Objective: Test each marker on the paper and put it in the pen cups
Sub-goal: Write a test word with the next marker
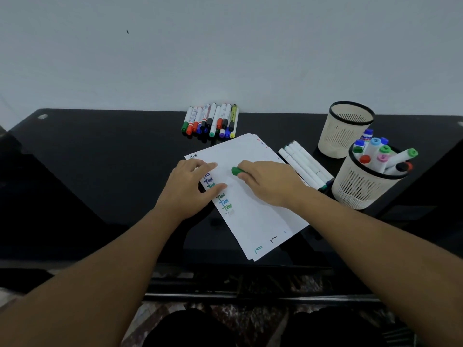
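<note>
Markers (380, 156) in near cup (360, 189)

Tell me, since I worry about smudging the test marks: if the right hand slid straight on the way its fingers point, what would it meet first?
Probably the left hand. The right hand, holding a green marker, points leftward across the paper, with only bare sheet between; heights are unclear.

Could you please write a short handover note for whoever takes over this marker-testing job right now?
Left hand: flat on the paper, steadying it.
Right hand: grips a green marker over the sheet.
Done: several "Test" marks down the paper's left side; nearer pen cup holds tested markers.
Left: the marker row by the wall and four white markers beside the paper. Farther pen cup looks empty.
</note>
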